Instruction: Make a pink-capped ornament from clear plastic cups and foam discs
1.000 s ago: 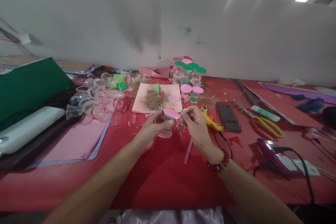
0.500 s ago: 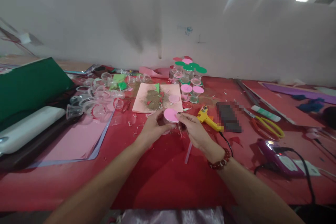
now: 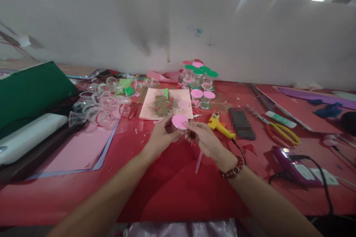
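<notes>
A round pink paper disc (image 3: 179, 121) lies on the top of a clear plastic cup, most of which my fingers hide. My left hand (image 3: 160, 136) is curled around the cup from the left, thumb in front. From the right, my right hand (image 3: 204, 136) pinches the edge of the disc, its thumb lying on the pink paper. Just beyond both hands is a pale pink sheet (image 3: 144, 109) smeared with brown residue and green and red scraps. A yellow glue gun (image 3: 218, 125) rests right of my right hand, and a translucent glue stick (image 3: 198, 163) sticks out below it.
Behind stand several cups topped with green and pink discs (image 3: 209, 94). Clear plastic cups (image 3: 102, 116) pile up at left, by pink paper sheets (image 3: 75, 148) and a white device (image 3: 33, 137). At right lie a dark pixelated object (image 3: 241, 123), yellow-handled scissors (image 3: 285, 133) and a purple corded box (image 3: 294, 170).
The thumb of my right hand has slid a little further onto the pink disc. My left hand keeps its hold on the cup. The whole view has shifted slightly.
</notes>
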The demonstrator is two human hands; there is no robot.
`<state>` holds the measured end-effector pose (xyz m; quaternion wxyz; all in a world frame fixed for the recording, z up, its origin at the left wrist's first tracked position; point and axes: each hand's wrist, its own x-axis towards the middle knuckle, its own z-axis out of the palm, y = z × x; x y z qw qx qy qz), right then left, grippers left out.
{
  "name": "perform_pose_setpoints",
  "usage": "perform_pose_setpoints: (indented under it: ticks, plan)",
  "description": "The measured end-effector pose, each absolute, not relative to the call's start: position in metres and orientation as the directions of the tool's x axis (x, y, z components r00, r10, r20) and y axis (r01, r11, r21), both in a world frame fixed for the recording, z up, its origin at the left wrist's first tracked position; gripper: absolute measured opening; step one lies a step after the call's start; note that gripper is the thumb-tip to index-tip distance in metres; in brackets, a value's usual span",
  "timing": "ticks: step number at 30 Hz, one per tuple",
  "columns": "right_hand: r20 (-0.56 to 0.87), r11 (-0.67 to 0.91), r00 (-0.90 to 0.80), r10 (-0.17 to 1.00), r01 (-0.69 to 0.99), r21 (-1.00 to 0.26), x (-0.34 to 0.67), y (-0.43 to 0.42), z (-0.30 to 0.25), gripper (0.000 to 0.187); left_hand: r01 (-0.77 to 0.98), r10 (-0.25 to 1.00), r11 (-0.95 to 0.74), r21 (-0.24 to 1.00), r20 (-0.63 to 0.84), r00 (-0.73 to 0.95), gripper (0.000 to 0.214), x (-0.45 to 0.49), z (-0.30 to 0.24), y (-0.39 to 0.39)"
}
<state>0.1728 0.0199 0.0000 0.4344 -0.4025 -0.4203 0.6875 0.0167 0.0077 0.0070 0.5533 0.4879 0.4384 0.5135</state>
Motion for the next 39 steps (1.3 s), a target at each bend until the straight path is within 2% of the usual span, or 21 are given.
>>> perform_pose_setpoints:
  ticks: [6, 10, 14, 21, 25, 31, 39]
  plan:
    - [-0.185, -0.251, -0.247, 0.951, -0.269, -0.93, 0.172, 0.02, 0.001, 0.031, -0.117, 0.997, -0.023, 0.993, 0.031, 0.068, 0.04, 0.019, 0.011, 0.005]
    - [-0.163, -0.214, -0.186, 0.969, -0.301, -0.929, 0.172, 0.021, 0.0, 0.027, -0.171, 0.998, -0.027, 0.985, 0.035, 0.045, 0.042, 0.019, 0.009, 0.005]
    - [-0.177, -0.237, -0.226, 0.958, -0.274, -0.932, 0.172, 0.022, 0.001, 0.026, -0.248, 0.998, 0.059, 0.967, -0.057, 0.012, 0.028, 0.015, 0.004, 0.01]
    - [-0.144, -0.195, -0.226, 0.963, -0.222, -0.955, 0.172, 0.021, 0.003, 0.03, -0.318, 0.993, 0.119, 0.941, -0.116, 0.029, 0.009, 0.01, 0.004, 0.014]
    - [-0.13, -0.172, -0.229, 0.965, -0.173, -0.97, 0.172, 0.02, 0.004, 0.035, -0.306, 0.994, 0.098, 0.947, -0.078, 0.08, 0.023, 0.012, 0.005, 0.01]
    - [-0.053, -0.065, -0.248, 0.967, -0.042, -0.997, 0.169, 0.02, 0.005, 0.045, -0.181, 0.995, 0.045, 0.982, -0.029, 0.091, 0.025, 0.013, 0.006, 0.009]
    - [0.138, 0.182, -0.27, 0.953, 0.147, -0.972, 0.172, 0.02, -0.001, 0.038, -0.08, 0.997, -0.019, 0.997, 0.025, 0.075, 0.027, 0.013, -0.002, 0.011]
